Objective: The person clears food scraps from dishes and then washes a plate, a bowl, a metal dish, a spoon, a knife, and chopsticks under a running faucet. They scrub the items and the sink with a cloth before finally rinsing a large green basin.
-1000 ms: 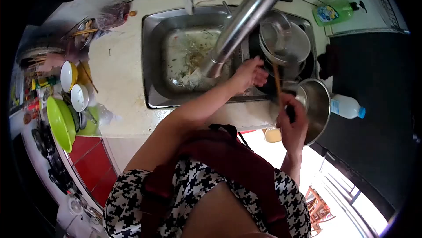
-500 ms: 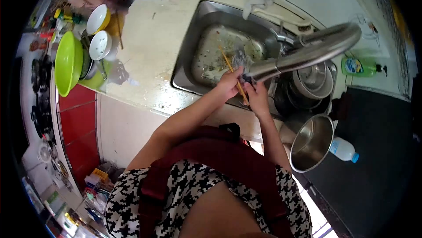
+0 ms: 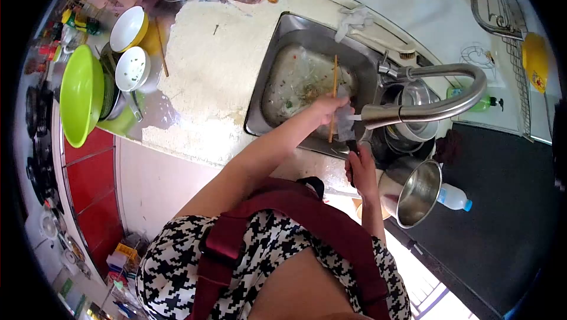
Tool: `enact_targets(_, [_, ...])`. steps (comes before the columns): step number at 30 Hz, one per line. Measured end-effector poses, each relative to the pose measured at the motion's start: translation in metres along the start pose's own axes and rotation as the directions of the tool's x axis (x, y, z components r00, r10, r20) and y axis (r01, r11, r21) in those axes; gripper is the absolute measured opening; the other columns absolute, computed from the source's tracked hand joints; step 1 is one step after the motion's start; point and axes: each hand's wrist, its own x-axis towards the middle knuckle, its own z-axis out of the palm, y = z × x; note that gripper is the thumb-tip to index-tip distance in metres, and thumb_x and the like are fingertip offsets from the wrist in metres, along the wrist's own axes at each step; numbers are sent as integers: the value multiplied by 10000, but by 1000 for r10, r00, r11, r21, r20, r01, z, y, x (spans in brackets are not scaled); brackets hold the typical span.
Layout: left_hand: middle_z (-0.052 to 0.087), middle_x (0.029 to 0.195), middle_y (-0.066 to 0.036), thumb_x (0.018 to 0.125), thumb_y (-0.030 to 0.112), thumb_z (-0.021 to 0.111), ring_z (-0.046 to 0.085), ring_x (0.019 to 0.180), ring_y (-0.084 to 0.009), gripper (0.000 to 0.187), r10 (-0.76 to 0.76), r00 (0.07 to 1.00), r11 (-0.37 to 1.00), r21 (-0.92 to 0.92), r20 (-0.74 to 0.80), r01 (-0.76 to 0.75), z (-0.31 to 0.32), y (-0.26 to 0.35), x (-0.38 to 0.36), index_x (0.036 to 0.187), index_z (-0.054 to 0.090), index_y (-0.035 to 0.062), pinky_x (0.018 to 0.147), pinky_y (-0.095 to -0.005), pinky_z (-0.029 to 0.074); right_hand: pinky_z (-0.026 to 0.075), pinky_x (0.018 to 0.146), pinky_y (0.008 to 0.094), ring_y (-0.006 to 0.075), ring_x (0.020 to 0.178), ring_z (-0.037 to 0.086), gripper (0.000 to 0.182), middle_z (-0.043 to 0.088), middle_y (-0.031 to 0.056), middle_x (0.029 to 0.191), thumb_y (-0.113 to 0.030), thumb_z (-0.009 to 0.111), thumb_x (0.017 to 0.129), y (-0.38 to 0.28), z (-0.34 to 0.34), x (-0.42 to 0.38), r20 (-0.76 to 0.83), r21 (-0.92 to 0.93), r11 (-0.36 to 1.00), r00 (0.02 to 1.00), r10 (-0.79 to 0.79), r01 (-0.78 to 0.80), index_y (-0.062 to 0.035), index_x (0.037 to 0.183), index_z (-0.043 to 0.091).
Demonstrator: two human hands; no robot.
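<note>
Over the sink (image 3: 255, 107), my right hand (image 3: 363, 169) is closed round the black handle of a knife (image 3: 352, 144). Its greyish blade lies under the tap's outlet, where water runs onto it. My left hand (image 3: 328, 109) is closed at the blade's side, with wooden chopsticks (image 3: 335, 75) standing lengthwise along its fingertips. Part of the blade is blurred by the water. Below the hands, the sink bottom holds shallow water with food scraps and something like clear plastic.
A curved metal tap (image 3: 437, 113) reaches over the sink from the right. Stacked pots (image 3: 416, 125) stand beside it, and a steel pot (image 3: 420, 193) is near the black surface (image 3: 490, 202). Left on the counter are a green basin (image 3: 81, 95) and white bowls (image 3: 133, 69).
My right hand has moved down, away from my left, and the knife's black handle now shows. The chopsticks have turned more upright. The view has shifted slightly.
</note>
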Motion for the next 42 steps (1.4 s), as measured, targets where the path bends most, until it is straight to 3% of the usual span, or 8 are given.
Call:
enact_targets(6, [605,747,-117,856,118,496,622,694,-251,168,126,982,954,289,-143,-81,-70,24,29,986,493,11,537,-353,504,311,356,204,66,408,406,197,494,30,644,-113,460,868,14,7,4,-52,283,959,998,-21,35,-1,1028,440])
enact_targets(12, [511,1073,-136,791,239,561,540,920,-309,444,831,506,-355,921,232,161,-36,101,-105,1190,434,90,730,-412,459,322,392,202,86,464,431,256,513,49,729,-125,471,864,5,20,49,-57,280,957,997,-58,72,-67,1107,416])
enact_targets(19, [369,1248,-181,786,170,521,434,1063,-318,498,873,351,-488,604,339,630,-98,168,-117,1247,396,31,888,-421,368,461,648,363,287,749,595,345,588,162,898,-167,537,816,18,32,73,-181,-614,703,804,-567,358,-69,1139,463])
enact_targets(22, [371,1255,-212,807,205,516,407,1096,-368,486,805,239,-592,765,544,254,-58,130,-120,1237,395,14,931,-439,323,458,737,400,347,840,586,378,597,168,942,-233,593,790,19,33,69,-218,-695,709,905,-365,118,-46,1100,483])
enact_targets(27, [570,904,-31,870,228,532,552,809,-132,263,270,960,891,397,-74,-220,-19,-15,-66,1066,490,58,711,-265,477,448,716,396,333,796,577,295,593,178,853,-260,585,789,16,29,82,-50,-646,647,824,-565,404,-40,986,566])
enact_targets(32, [550,732,-94,883,120,437,499,531,-151,46,120,957,987,138,-264,-86,-23,-32,-31,860,443,80,470,-313,433,452,713,326,250,761,585,223,597,118,802,-273,476,855,15,-41,168,3,-700,649,909,-417,300,-83,902,583])
enact_targets(38, [479,591,-59,903,247,451,374,406,-116,137,32,966,975,219,-257,26,-9,-58,-29,847,445,122,356,-274,318,460,740,413,340,846,574,344,585,145,956,-305,549,803,-125,0,284,-13,-828,224,381,-924,514,-99,1078,521])
enact_targets(42, [506,638,-67,885,247,495,415,442,-118,165,-40,964,972,214,-263,98,1,-48,-45,847,456,91,394,-271,359,459,749,404,299,911,567,449,567,139,1026,-364,590,751,-171,12,311,-91,-955,274,759,-645,117,-139,1128,493])
